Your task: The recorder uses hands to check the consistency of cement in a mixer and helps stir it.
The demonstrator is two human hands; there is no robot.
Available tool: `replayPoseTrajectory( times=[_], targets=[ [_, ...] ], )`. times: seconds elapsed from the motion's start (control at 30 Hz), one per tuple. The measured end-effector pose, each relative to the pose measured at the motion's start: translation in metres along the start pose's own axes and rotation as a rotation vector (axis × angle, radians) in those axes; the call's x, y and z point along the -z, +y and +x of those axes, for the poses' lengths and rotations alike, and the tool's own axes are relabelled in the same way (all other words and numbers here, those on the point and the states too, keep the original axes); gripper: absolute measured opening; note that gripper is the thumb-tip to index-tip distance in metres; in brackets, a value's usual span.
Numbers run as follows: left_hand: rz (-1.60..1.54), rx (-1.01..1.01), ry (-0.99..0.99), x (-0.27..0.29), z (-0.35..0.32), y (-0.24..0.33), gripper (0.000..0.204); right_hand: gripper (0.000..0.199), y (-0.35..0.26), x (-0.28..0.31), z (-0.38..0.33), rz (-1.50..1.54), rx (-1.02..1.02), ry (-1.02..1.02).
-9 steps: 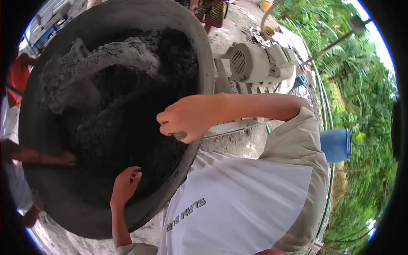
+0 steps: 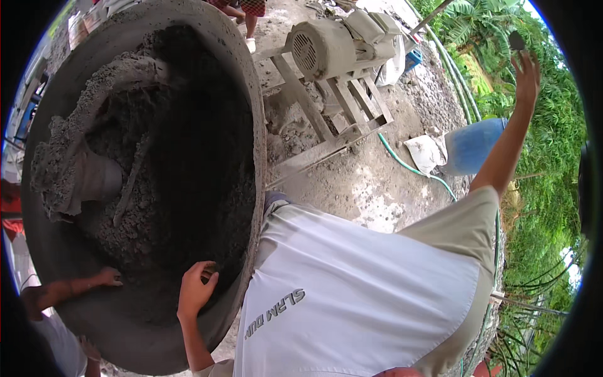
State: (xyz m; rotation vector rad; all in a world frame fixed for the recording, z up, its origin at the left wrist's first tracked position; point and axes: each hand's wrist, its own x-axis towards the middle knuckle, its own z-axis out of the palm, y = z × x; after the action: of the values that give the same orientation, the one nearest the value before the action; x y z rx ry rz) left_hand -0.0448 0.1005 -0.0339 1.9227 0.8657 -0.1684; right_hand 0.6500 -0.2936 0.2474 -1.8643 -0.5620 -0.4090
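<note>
A big round mixing drum point(image 2: 254, 125), caked grey, fills the left side; a mortar-crusted mixing blade point(image 2: 103, 81) and dark wet mix point(image 2: 195, 176) lie inside. Bent over the drum's near wall is my left hand point(image 2: 198, 288), its fingers curled round something dark too small to name. My right hand point(image 2: 526, 80) is flung out to the far right at full arm's length, fingers stretched and spread. Just beyond its fingertips, a dark round lump point(image 2: 516, 41) shows in the air, apart from the hand.
Right of the drum, an electric motor point(image 2: 323, 50) sits on a metal frame point(image 2: 314, 157). A blue barrel point(image 2: 471, 146), a white sack point(image 2: 427, 152) and a green hose point(image 2: 402, 162) lie beyond. Another person's hand point(image 2: 108, 277) reaches into the drum from the left.
My right hand has swung from over the drum out to the far right and let go of a grey lump. My left hand stays curled at the drum. The view has shifted.
</note>
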Motion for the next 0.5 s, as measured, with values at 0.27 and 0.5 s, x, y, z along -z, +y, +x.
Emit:
replayPoseTrajectory(
  times=[0.27,0.5],
  targets=[
    [0.016,-0.036,0.056,-0.008,-0.007,-0.021,0.020,0.067,0.278,-0.047,-0.316,-0.128,-0.616,0.253],
    [0.039,0.039,0.163,0.009,-0.014,-0.027,0.027,0.035,0.313,-0.281,-0.597,0.065,-1.596,-0.716]
  ],
)
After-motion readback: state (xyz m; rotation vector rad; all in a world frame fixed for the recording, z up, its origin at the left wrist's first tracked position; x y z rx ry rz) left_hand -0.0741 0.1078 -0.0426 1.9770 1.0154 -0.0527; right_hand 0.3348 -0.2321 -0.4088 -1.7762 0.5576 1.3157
